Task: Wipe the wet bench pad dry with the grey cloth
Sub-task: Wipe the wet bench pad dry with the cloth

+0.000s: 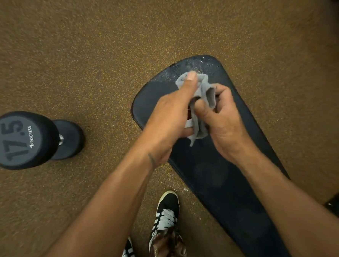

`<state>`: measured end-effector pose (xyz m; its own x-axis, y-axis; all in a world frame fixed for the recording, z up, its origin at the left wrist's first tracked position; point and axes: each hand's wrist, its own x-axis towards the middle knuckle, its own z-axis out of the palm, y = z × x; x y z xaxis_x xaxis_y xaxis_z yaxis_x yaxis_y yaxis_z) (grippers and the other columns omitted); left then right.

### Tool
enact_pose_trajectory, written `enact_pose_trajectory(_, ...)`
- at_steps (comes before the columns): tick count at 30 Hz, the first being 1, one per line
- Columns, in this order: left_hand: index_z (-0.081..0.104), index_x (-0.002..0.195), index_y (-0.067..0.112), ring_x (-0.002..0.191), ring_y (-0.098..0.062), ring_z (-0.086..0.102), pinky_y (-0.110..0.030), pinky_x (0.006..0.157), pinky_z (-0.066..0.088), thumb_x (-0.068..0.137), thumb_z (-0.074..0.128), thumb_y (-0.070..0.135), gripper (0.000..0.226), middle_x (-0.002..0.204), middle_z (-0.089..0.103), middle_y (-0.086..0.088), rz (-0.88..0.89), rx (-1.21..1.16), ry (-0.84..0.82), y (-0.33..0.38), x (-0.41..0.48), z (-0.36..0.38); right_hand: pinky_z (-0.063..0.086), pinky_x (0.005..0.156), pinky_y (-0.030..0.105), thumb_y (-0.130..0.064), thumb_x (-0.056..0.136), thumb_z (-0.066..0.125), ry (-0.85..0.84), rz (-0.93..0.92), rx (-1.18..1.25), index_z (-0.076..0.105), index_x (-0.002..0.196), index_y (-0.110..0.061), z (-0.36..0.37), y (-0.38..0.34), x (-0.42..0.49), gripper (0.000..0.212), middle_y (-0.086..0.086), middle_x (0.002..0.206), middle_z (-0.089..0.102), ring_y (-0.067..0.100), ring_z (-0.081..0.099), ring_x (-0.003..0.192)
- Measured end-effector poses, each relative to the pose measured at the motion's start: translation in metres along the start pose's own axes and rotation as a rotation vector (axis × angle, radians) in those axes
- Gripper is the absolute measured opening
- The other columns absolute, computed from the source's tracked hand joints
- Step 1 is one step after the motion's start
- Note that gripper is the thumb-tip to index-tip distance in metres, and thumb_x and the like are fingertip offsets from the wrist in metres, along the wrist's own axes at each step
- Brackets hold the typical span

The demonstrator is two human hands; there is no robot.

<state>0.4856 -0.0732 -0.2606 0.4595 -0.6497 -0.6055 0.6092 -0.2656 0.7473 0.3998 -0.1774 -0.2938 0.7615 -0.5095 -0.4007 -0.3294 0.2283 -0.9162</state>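
The grey cloth (201, 98) is bunched between both hands above the far half of the bench pad (227, 184). Whether it touches the pad cannot be told. The left hand (170, 116) pinches it, with the thumb lying straight along the fabric toward the pad's far end. The right hand (223, 121) has its fingers curled round the other side of the wad.

Water droplets (198, 64) glitter across the pad's far rounded end, just beyond the cloth. The near stretch of the pad looks dull and dry, with faint darker patches. The wipe seems barely begun or only partly done, and the far end is clearly left to dry.

A dumbbell (26, 139) stands well to the left of the pad, and a shoe (166, 210) is beside its near left edge.
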Motion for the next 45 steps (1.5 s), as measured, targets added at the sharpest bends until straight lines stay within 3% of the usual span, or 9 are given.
enact_pose_trajectory(6,0.071,0.104,0.026,0.093,-0.009,0.070,-0.029,0.076,0.057,0.093,0.053,0.013,0.024,0.114,0.072,-0.008,0.071,0.172,0.051,-0.003,0.007,-0.024,0.046,0.104,0.058,-0.002,0.075,0.064,0.072,0.094,0.089,0.053,0.127,-0.005,-0.006,-0.002,0.004,0.053,0.019,0.125,0.065,0.036,0.061,0.118)
enact_pose_trajectory(11,0.045,0.139,0.034,0.119,-0.013,0.066,-0.035,0.099,0.054,0.075,0.085,0.037,0.076,0.129,0.068,-0.003,0.122,0.042,-0.031,-0.012,0.030,-0.041,0.045,0.106,0.055,-0.009,0.090,0.046,-0.068,0.331,0.473,0.059,0.131,-0.002,-0.025,-0.025,-0.004,0.044,0.021,0.131,0.063,0.037,0.060,0.122)
enact_pose_trajectory(17,0.066,0.106,0.015,0.089,-0.012,0.070,-0.033,0.083,0.058,0.093,0.071,0.015,0.014,0.097,0.075,0.001,0.208,-0.030,-0.079,-0.019,0.044,-0.023,0.046,0.106,0.051,-0.027,0.084,0.070,-0.207,0.527,0.627,0.057,0.135,-0.004,-0.020,-0.011,-0.009,0.058,0.018,0.131,0.062,0.033,0.059,0.122)
enact_pose_trajectory(21,0.067,0.113,0.034,0.090,-0.003,0.069,-0.038,0.085,0.058,0.090,0.071,0.051,0.029,0.099,0.074,0.015,0.410,0.635,0.323,-0.023,0.054,-0.019,0.038,0.113,0.053,-0.020,0.095,0.056,-0.004,0.460,0.574,0.054,0.137,-0.002,-0.020,-0.002,-0.003,0.046,0.019,0.135,0.060,0.034,0.056,0.128)
enact_pose_trajectory(24,0.062,0.132,0.033,0.119,-0.018,0.062,-0.042,0.099,0.050,0.099,0.047,0.062,0.046,0.130,0.066,0.007,0.528,1.019,0.453,-0.030,0.059,-0.026,0.046,0.104,0.055,-0.018,0.096,0.053,0.250,0.300,0.548,0.055,0.134,-0.005,-0.035,-0.014,0.016,0.040,0.016,0.129,0.065,0.033,0.062,0.120)
enact_pose_trajectory(29,0.053,0.144,0.023,0.144,-0.034,0.040,-0.055,0.118,0.031,0.103,0.035,0.057,0.056,0.155,0.047,-0.010,0.416,1.256,0.602,-0.062,0.076,-0.043,0.052,0.082,0.028,-0.026,0.093,0.058,0.406,-0.091,-0.425,0.063,0.107,-0.021,-0.056,-0.046,0.055,0.016,-0.012,0.102,0.068,-0.004,0.063,0.083)
enact_pose_trajectory(34,0.045,0.151,0.024,0.149,-0.035,0.034,-0.060,0.122,0.022,0.104,0.036,0.058,0.058,0.159,0.041,-0.012,0.412,1.328,0.683,-0.079,0.085,-0.028,0.017,0.118,0.055,-0.058,0.095,0.042,-0.158,-0.216,-1.582,0.014,0.158,-0.027,-0.049,0.004,0.081,0.076,0.006,0.166,0.012,0.040,0.017,0.149)
enact_pose_trajectory(39,0.046,0.148,0.019,0.148,-0.030,0.036,-0.054,0.124,0.022,0.106,0.029,0.053,0.057,0.156,0.046,-0.008,0.451,1.248,0.768,-0.081,0.086,-0.027,0.010,0.116,0.069,-0.073,0.094,0.020,-0.172,-0.308,-1.623,-0.001,0.156,-0.044,-0.050,0.020,0.090,0.071,-0.001,0.168,-0.002,0.040,-0.004,0.152)
enact_pose_trajectory(45,0.051,0.145,0.019,0.145,-0.029,0.042,-0.052,0.121,0.027,0.105,0.037,0.048,0.051,0.154,0.050,-0.007,0.481,1.261,0.807,-0.084,0.088,-0.030,0.008,0.120,0.063,-0.046,0.106,0.025,-0.070,-0.278,-1.502,0.011,0.158,-0.027,-0.033,0.020,0.115,0.057,0.002,0.167,0.009,0.038,-0.001,0.152)
